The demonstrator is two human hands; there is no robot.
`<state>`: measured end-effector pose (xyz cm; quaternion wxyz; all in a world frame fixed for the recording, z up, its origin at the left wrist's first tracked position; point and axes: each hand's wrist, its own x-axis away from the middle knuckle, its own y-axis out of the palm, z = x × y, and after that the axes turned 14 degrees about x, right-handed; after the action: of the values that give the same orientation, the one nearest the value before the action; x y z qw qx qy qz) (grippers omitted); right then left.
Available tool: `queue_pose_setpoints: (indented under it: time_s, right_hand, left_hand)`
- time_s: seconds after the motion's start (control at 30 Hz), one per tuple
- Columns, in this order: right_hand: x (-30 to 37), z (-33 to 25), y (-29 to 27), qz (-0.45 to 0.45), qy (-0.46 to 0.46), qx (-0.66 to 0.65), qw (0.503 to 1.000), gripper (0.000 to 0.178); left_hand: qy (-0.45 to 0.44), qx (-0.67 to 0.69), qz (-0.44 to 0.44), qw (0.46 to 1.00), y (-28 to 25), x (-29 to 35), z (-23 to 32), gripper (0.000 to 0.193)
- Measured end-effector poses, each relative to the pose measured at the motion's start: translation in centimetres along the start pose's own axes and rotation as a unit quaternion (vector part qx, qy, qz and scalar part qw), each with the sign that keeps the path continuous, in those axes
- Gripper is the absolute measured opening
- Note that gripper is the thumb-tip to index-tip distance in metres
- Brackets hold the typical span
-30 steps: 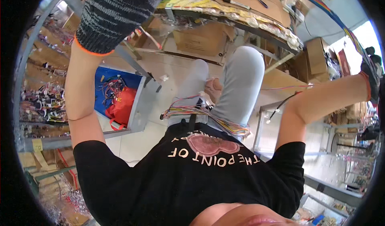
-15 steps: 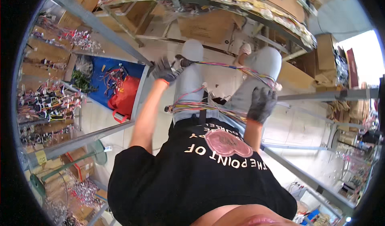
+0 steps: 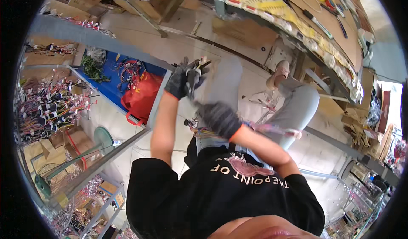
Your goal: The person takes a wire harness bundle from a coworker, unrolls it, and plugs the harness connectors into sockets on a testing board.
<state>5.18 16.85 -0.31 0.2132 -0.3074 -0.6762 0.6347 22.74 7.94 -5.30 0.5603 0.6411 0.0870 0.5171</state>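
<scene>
My left hand (image 3: 180, 81), in a dark grey glove, is raised beside the blue bin. Its fingers are curled around the end of a wire bundle with a small whitish connector (image 3: 203, 61). My right hand (image 3: 219, 119), gloved alike, is just below it and smeared by motion. A dark strand runs between the two hands, but whether the right fingers grip it is unclear. Under and beside the right hand, a multicoloured wire harness (image 3: 278, 130) lies across my lap, partly hidden by that hand and forearm.
To the left stands a blue bin (image 3: 112, 71) with a red bag (image 3: 144, 95) and loose wires. Metal rails (image 3: 106, 164) flank me. Many harnesses (image 3: 55, 107) hang at far left. Ahead is a workbench (image 3: 293, 26) with a marker (image 3: 318, 23) on it.
My right hand has swung left from the right thigh to near my left hand. The left hand has closed around a wire end. My view and legs have shifted.
</scene>
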Motion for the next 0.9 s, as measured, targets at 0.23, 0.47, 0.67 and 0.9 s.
queue_pose_setpoints:
  time_s: [0.23, 0.47, 0.67, 0.9]
  right_hand:
    - [-2.8, 6.6, 5.1, 0.051, 0.262, -0.595, 0.758, 0.031]
    - [-9.9, 14.3, 2.3, 0.148, 0.21, -0.696, 0.67, 0.036]
    - [-10.4, 16.5, 0.2, 0.157, 0.224, -0.663, 0.696, 0.035]
    - [-11.9, 16.6, -2.0, 0.104, 0.381, -0.703, 0.591, 0.022]
  left_hand:
    - [0.059, -0.321, -0.028, 0.945, 4.9, 9.4, 1.0, 0.059]
    - [-0.074, -0.141, -0.028, 0.987, 5.6, 8.8, 0.5, 0.016]
    - [0.07, -0.224, 0.056, 0.97, 3.6, 7.6, 0.2, 0.019]
    - [0.212, -0.513, 0.032, 0.831, 3.2, 6.3, -1.7, 0.042]
